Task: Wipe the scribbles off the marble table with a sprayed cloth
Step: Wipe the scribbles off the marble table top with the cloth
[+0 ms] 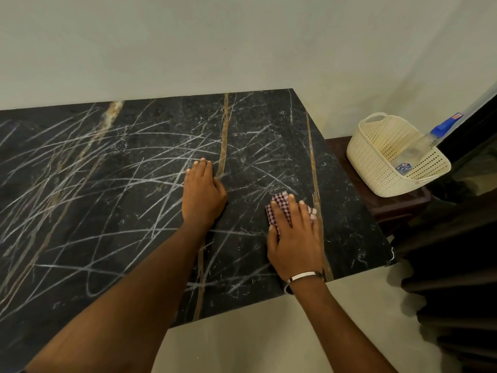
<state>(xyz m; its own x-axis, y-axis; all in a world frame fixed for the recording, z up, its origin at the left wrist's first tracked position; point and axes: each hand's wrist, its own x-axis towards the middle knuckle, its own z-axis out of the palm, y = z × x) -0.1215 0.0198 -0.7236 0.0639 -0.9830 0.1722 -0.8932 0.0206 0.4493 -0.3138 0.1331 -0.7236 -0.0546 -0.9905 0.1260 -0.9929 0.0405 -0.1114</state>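
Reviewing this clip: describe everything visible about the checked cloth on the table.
The cloth is a small piece of woven-looking fabric in a dark red and white check. It lies flat on the black marble table near its right end, mostly covered by the right hand, whose straight, spread fingers press it down. Only its far corner and slivers between and beside the fingers show. Whether it is damp cannot be told. The left hand rests on the marble apart from it.

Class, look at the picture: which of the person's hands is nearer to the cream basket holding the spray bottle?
Right. The right hand presses the checked cloth on the marble table near its right end, closer to the basket. The left hand rests flat further left, towards the table's middle.
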